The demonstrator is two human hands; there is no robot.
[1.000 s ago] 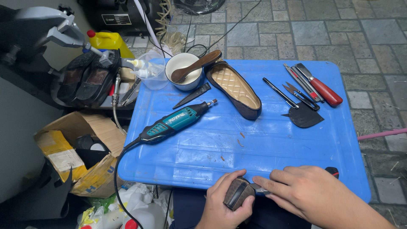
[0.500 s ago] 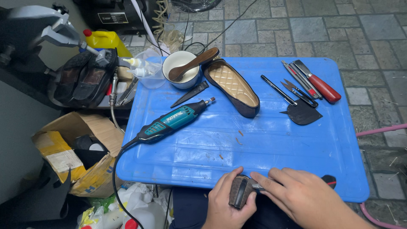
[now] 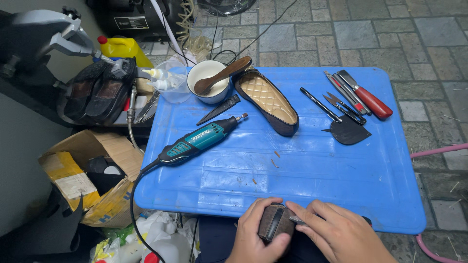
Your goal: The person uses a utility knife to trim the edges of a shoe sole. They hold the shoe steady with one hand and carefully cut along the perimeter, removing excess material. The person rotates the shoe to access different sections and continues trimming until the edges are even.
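here, at the near edge of the blue plastic bench, the left hand is closed around a small dark block-shaped heel piece, while the right hand presses a slim metal blade against its side — little has shifted in the last second beyond a slight turn of the piece. the teal corded rotary tool and the quilted-insole black flat shoe lie untouched, well apart from both hands.
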